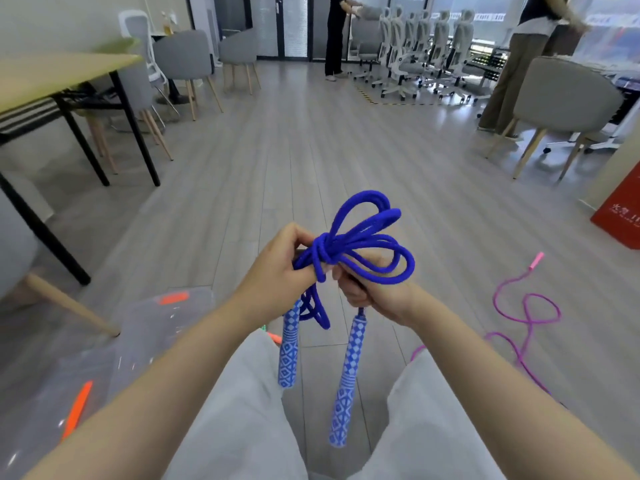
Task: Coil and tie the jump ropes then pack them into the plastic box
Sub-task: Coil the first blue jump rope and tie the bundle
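A blue jump rope (pixel 367 237) is bunched into several loops with a wrap knotted around its middle, held in front of me above my lap. My left hand (pixel 277 268) grips the bundle at the knot from the left. My right hand (pixel 367 289) pinches the rope just below the knot from the right. Its two blue-and-white patterned handles (pixel 289 348) (pixel 346 379) hang down between my knees. A pink jump rope (pixel 526 313) lies uncoiled on the floor to my right. The clear plastic box (pixel 138 334) with orange clips sits on the floor at my left.
A wooden-topped table with black legs (pixel 69 74) and grey chairs stand to the left. Another grey chair (pixel 561 102) and a red box (pixel 620 216) are at the right. Two people stand at the back near a row of white office chairs (pixel 426 53).
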The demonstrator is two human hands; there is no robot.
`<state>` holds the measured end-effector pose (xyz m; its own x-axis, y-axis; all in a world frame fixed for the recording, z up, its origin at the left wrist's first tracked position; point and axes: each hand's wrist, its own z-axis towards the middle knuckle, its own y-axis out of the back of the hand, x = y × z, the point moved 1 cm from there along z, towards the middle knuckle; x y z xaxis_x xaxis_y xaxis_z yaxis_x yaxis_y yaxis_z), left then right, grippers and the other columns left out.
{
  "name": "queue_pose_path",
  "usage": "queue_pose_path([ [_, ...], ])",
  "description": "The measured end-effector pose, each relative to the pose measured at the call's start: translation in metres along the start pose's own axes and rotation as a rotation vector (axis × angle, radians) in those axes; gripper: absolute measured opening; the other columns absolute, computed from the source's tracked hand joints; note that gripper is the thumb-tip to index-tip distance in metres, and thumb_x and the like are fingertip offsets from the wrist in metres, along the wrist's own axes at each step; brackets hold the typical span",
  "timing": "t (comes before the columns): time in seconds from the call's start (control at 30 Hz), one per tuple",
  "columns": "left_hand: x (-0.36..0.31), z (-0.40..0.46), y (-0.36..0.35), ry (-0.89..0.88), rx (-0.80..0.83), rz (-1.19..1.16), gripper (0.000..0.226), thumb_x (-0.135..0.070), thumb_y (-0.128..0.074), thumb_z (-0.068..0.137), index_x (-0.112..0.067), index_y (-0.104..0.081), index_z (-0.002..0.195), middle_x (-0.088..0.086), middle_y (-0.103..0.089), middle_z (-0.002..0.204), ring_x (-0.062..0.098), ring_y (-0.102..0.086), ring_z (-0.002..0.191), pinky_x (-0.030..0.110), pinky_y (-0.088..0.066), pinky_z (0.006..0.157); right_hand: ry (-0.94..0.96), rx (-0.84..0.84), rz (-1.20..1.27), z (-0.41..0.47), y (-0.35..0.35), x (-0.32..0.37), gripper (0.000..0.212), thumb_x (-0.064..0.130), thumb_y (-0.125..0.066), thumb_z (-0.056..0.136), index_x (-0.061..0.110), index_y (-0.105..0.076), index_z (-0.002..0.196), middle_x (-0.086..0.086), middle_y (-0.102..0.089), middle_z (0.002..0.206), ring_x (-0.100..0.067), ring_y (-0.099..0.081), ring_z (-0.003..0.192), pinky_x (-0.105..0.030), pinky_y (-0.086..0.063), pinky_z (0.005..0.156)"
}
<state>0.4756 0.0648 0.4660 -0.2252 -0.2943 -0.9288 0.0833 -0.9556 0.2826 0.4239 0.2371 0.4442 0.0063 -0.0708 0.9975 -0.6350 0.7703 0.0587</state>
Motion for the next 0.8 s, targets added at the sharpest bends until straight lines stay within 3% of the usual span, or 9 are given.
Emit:
queue_pose_path([
  [0.07,0.002,0.003,0.0,0.001,-0.047,0.014,0.023,-0.017,-0.073,0.082,-0.022,-0.051,0.09,-0.006,-0.062,0.079,0.01,-0.053,0.068,0.033,-0.048,0.066,0.0,-0.077,0.083,0.001,-0.02,-0.008,0.032,0.027,-0.041,0.104,0.01,-0.054,0.081,-0.005,-0.034,0.056,-0.013,-0.023,0.049,-0.023,-0.023,0.046],
  [0.17,0.004,0.008,-0.002,0.009,-0.114,0.124,0.024,-0.007,-0.067,0.086,-0.021,-0.049,0.089,-0.007,-0.059,0.076,-0.002,-0.053,0.055,0.013,-0.042,0.053,-0.04,-0.199,0.018,-0.003,-0.043,-0.012,0.033,0.027,-0.036,0.105,0.011,-0.056,0.084,-0.005,-0.039,0.055,-0.013,-0.029,0.047,-0.025,-0.023,0.047],
  [0.3,0.014,0.016,-0.007,0.033,-0.097,0.354,0.021,-0.011,-0.064,0.084,-0.021,-0.047,0.09,-0.005,-0.057,0.078,0.006,-0.052,0.058,0.012,-0.039,0.05,-0.113,-0.28,-0.465,0.001,-0.052,-0.017,0.016,0.024,-0.04,0.098,0.018,-0.053,0.091,0.001,-0.057,0.068,-0.013,-0.05,0.057,-0.029,-0.041,0.054],
  [0.4,0.024,0.022,-0.013,-0.003,-0.044,0.55,0.019,-0.014,-0.063,0.085,-0.014,-0.045,0.092,-0.004,-0.051,0.085,0.016,-0.047,0.069,0.022,-0.031,0.053,-0.284,-0.091,-0.777,-0.001,-0.054,-0.015,0.017,0.018,-0.043,0.091,0.012,-0.051,0.104,-0.011,-0.067,0.096,-0.029,-0.065,0.083,-0.042,-0.057,0.072],
  [0.43,0.027,0.024,-0.014,-0.008,-0.022,0.619,0.019,-0.014,-0.062,0.086,-0.014,-0.044,0.091,-0.002,-0.05,0.086,0.02,-0.047,0.071,0.024,-0.028,0.054,-0.34,0.001,-0.847,-0.003,-0.055,-0.011,0.015,0.015,-0.042,0.091,0.007,-0.052,0.099,-0.016,-0.068,0.095,-0.033,-0.067,0.082,-0.043,-0.058,0.071],
  [0.53,0.037,0.027,-0.014,0.012,0.087,0.768,0.017,-0.014,-0.059,0.087,-0.013,-0.043,0.091,0.007,-0.053,0.089,0.031,-0.05,0.076,0.035,-0.035,0.059,-0.412,0.176,-1.094,-0.004,-0.052,0.013,0.021,0.013,-0.037,0.095,0.008,-0.048,0.078,-0.013,-0.062,0.075,-0.028,-0.064,0.062,-0.028,-0.047,0.048],
  [0.67,0.042,0.02,-0.017,0.002,0.296,0.851,0.018,-0.015,-0.06,0.087,-0.015,-0.046,0.1,0.003,-0.056,0.095,0.028,-0.053,0.081,0.036,-0.041,0.064,-0.268,0.311,-1.631,0.007,-0.033,0.048,0.018,0.017,-0.046,0.095,0.012,-0.051,0.078,0.0,-0.047,0.065,-0.021,-0.05,0.057,-0.027,-0.033,0.046],
  [0.73,0.042,0.013,-0.02,-0.011,0.372,0.776,0.021,-0.017,-0.062,0.087,-0.02,-0.05,0.103,-0.005,-0.056,0.096,0.019,-0.051,0.082,0.023,-0.037,0.061,-0.155,0.419,-1.8,0.011,-0.028,0.061,0.013,0.023,-0.051,0.095,0.016,-0.057,0.086,0.003,-0.046,0.066,-0.018,-0.047,0.058,-0.027,-0.035,0.051],
  [0.8,0.04,0.008,-0.023,-0.028,0.422,0.714,0.023,-0.018,-0.063,0.087,-0.029,-0.045,0.095,-0.012,-0.052,0.086,0.014,-0.049,0.076,0.014,-0.032,0.058,-0.024,0.534,-1.827,0.016,-0.022,0.069,0.014,0.032,-0.053,0.095,0.022,-0.063,0.093,0.008,-0.05,0.07,-0.016,-0.049,0.064,-0.029,-0.042,0.062],
])
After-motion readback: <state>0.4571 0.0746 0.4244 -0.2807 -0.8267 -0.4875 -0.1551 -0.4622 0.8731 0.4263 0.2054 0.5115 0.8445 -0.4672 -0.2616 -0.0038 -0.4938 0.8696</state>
